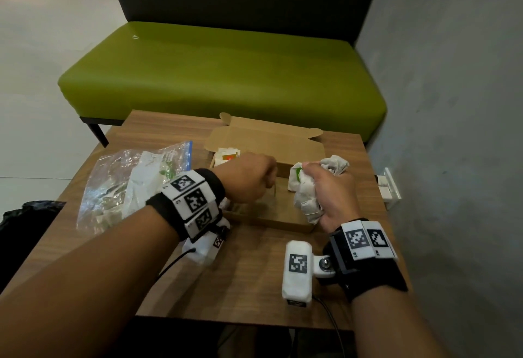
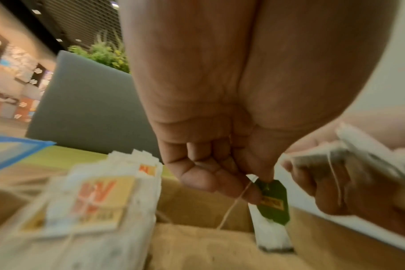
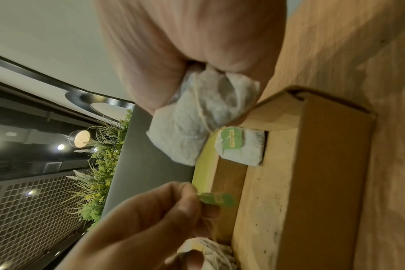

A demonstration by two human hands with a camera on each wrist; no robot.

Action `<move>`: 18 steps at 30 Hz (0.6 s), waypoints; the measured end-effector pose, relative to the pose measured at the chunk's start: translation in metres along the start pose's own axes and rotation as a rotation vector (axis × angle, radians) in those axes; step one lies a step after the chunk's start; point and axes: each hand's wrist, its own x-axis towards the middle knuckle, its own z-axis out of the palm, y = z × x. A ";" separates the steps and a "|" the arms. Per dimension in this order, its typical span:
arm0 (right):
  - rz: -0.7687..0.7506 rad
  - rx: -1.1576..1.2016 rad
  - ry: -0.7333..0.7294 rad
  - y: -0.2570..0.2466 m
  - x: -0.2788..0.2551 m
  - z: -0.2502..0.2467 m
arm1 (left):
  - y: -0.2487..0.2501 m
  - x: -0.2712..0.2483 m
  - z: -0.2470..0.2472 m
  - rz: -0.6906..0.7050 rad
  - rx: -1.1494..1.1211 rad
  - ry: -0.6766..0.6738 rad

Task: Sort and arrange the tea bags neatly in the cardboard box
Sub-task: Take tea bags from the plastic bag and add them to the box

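An open cardboard box (image 1: 283,223) lies on the wooden table (image 1: 254,278). My left hand (image 1: 254,179) hovers over the box's middle and pinches a green tea bag tag (image 2: 273,201) with its string between thumb and fingertips. My right hand (image 1: 331,187) grips a crumpled bunch of white tea bags (image 1: 308,196) above the box's right end. A stack of tea bags with orange tags (image 2: 92,201) fills the box's far left corner. One green-tagged tea bag (image 3: 240,146) stands against the box's right wall.
A clear zip bag (image 1: 133,185) holding more tea bags lies on the table left of the box. A green bench (image 1: 220,74) stands beyond the table, and a grey wall (image 1: 452,103) runs along the right. A dark bag (image 1: 25,221) sits at far left.
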 end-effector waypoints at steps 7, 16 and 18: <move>-0.099 -0.248 -0.320 0.003 -0.014 0.022 | -0.014 -0.033 -0.046 0.018 -0.286 0.152; -0.270 -0.281 -0.575 0.008 -0.033 0.075 | -0.012 -0.071 -0.094 0.044 -0.398 0.322; -0.273 -0.328 -0.642 0.011 -0.037 0.086 | -0.014 -0.077 -0.102 0.047 -0.423 0.354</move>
